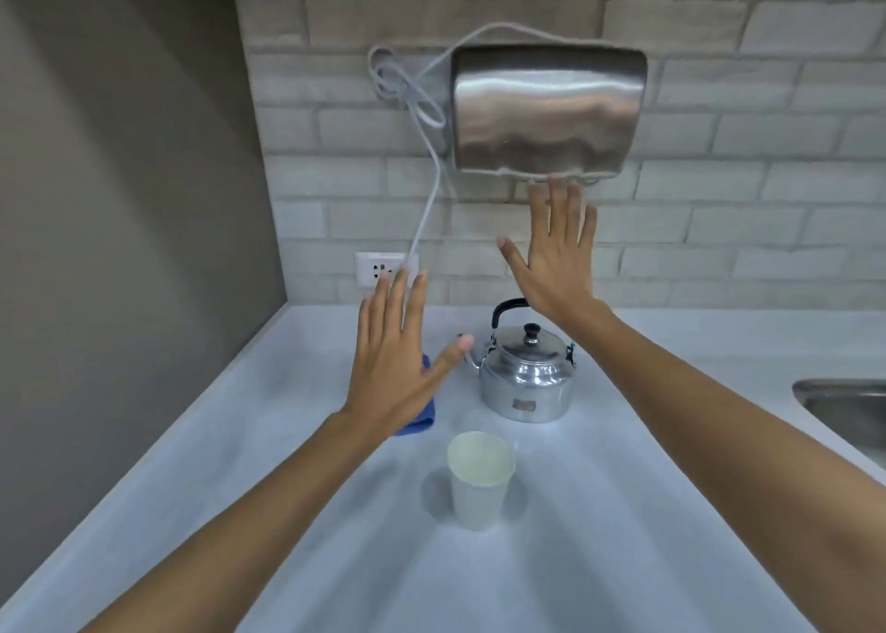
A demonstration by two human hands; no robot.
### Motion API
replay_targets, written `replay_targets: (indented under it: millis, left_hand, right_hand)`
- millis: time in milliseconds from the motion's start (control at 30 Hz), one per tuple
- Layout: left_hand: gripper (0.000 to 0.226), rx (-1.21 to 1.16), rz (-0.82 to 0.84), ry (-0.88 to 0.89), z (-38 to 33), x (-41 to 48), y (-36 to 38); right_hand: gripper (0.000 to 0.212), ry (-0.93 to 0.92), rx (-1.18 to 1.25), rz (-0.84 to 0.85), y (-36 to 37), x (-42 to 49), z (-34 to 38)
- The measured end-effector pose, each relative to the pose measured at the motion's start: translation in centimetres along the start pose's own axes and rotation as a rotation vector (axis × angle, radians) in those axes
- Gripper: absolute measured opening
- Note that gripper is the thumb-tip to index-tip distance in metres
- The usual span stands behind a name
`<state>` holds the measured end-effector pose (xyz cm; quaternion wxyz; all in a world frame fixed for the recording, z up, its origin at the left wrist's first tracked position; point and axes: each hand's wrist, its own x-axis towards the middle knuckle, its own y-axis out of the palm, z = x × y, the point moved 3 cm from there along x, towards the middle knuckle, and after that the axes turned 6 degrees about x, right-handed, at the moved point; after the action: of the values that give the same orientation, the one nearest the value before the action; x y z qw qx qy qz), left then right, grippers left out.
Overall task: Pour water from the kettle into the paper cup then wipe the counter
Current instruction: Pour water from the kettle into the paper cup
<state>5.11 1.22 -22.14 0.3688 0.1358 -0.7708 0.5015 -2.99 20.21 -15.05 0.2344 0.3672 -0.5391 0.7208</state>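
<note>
A shiny metal kettle [527, 378] with a black handle and lid knob stands on the pale counter [623, 512], spout pointing left. In front of it stands an upright white paper cup [479, 479]. A blue cloth [422, 412] lies left of the kettle, mostly hidden behind my left hand [393, 364]. That hand hovers open, fingers spread, above the cloth. My right hand [556, 253] is raised higher, open with spread fingers, above and behind the kettle, fingertips just under the wall unit. Neither hand holds anything.
A steel hand dryer [546, 109] hangs on the brick wall, its grey cord [426, 210] running down to a white socket [378, 270]. A metal sink [848, 407] rim shows at the right edge. A dark wall closes the left side.
</note>
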Motion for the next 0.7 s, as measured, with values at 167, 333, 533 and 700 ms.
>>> replay_targets:
  millis: [167,333,533,700]
  left_hand:
    - [0.098,-0.146,0.16,-0.054,0.0,-5.3,2.6]
    - [0.107,-0.307,0.287,-0.178,0.6,-9.6,4.9]
    - [0.111,-0.443,0.44,-0.286,1.2,-12.4,7.7]
    - [0.107,-0.621,0.53,-0.396,0.6,-12.8,9.5]
  right_hand:
    - [0.067,0.026,0.032,0.076,2.3,-1.9,-1.2]
    - [0.064,0.044,0.054,0.188,5.1,-3.0,-2.6]
    - [0.061,0.034,-0.081,0.332,8.4,-3.0,-4.9]
    - [0.058,0.122,-0.1,0.458,10.0,-2.0,-6.6]
